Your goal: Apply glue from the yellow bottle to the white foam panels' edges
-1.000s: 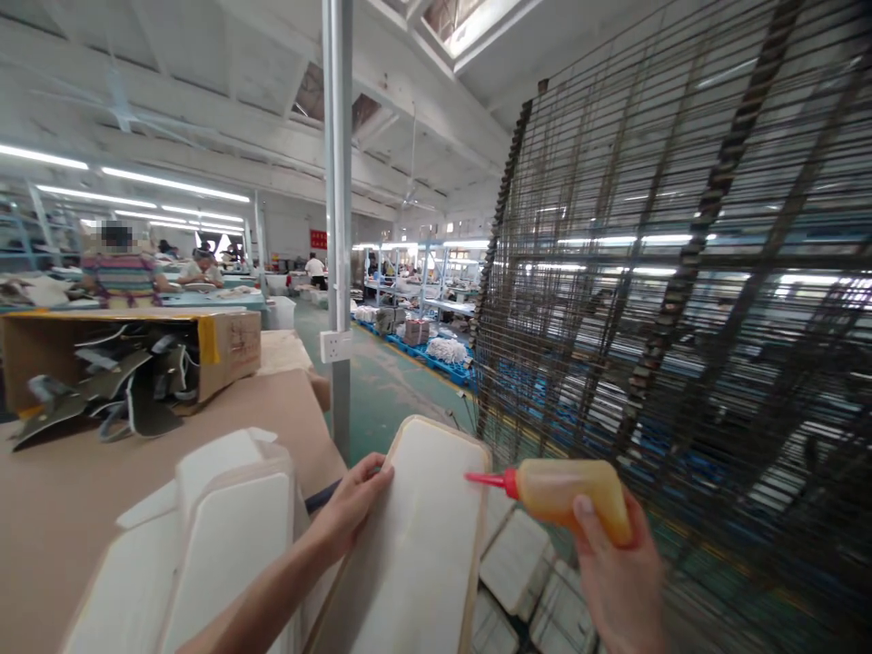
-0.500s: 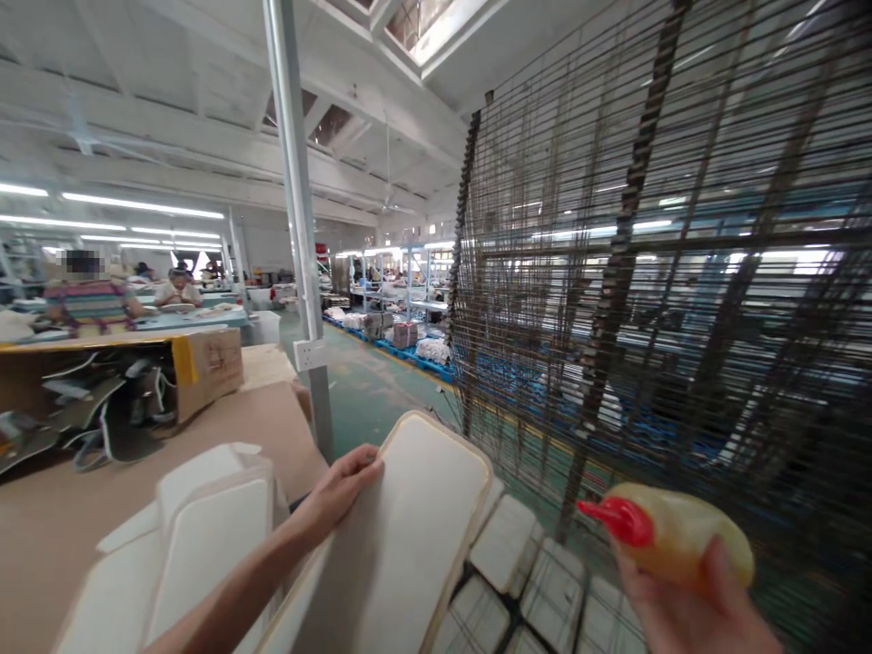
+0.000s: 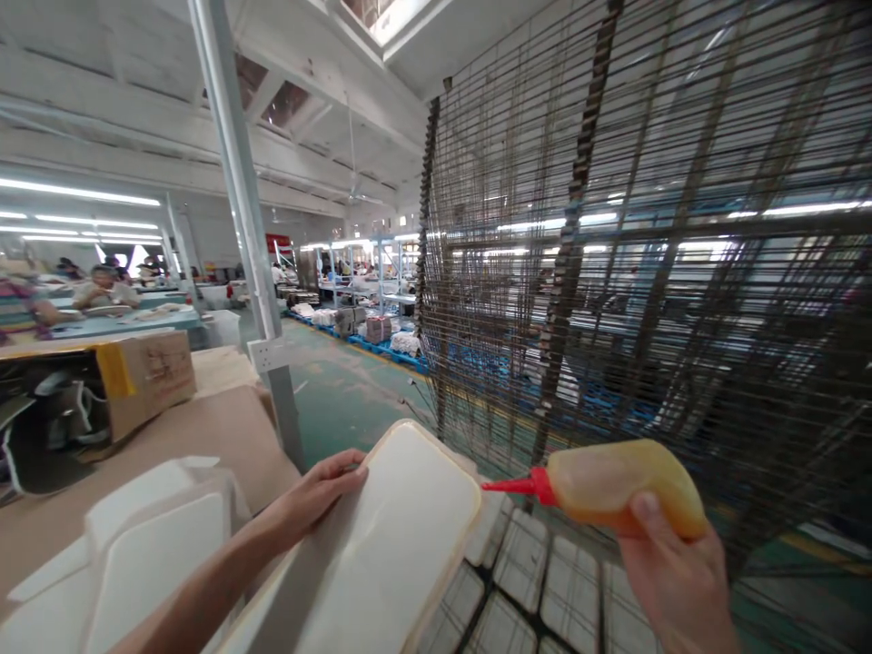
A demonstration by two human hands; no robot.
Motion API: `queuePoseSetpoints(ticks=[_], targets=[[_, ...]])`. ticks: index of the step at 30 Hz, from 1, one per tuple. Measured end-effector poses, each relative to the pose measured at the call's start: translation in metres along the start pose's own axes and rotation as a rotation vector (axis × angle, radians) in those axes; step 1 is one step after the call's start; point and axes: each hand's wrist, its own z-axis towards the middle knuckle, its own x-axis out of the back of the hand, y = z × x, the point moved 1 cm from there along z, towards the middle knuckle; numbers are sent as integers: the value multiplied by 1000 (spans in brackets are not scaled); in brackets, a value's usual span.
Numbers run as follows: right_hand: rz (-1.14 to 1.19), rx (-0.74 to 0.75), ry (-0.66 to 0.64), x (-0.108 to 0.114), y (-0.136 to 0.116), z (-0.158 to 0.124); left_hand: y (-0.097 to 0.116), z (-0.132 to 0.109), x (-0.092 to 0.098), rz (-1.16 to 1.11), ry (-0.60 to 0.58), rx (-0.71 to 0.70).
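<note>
Gripping glue bottle (image 3: 623, 486) (nozzle leftward), left hand (image 3: 317, 490) steadies panel (image 3: 388, 545).

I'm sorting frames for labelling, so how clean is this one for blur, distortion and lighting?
Head view: wide-angle bending tilts the pillar; ceiling tube lights glare white; the wire rack smears toward the right edge; the glue bottle in the right hand and the white panel stay fairly sharp.

Green floor (image 3: 347, 391); steel pillar (image 3: 238, 200); wire rack (image 3: 647, 227).
</note>
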Motion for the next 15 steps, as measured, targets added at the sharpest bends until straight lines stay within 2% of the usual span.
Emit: queuePoseSetpoints(ticks=[7,15], targets=[[-45,65,-4,-7,8,4,-6,3,4,-58,-26,16],[11,-225,12,6,40,-25,-21,18,6,-129,34,69]])
